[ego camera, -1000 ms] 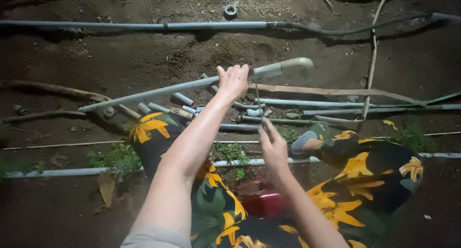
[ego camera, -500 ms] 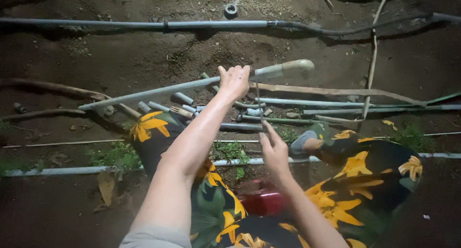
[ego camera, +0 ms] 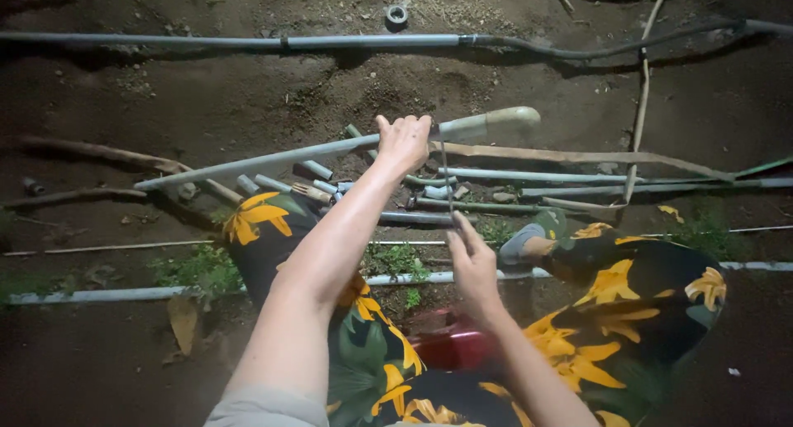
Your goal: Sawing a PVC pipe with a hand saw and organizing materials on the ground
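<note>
Two hands: ours, both busy over the dirt ground (ego camera: 248, 97).
Left hand (ego camera: 405, 139): we close it around a long grey pipe (ego camera: 264, 158), held tilted above the short pipe pieces (ego camera: 285, 183).
Right hand (ego camera: 472, 262): nearer, we pinch a thin strand (ego camera: 447, 179) hanging from the pipe.

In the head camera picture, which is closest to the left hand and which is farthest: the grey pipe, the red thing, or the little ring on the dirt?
From the left hand:
1. The grey pipe: gripped in that hand, slanting left.
2. The red thing: low down, between the knees.
3. The little ring: top of the picture, on bare dirt, though its gap is close to the red thing's.
</note>
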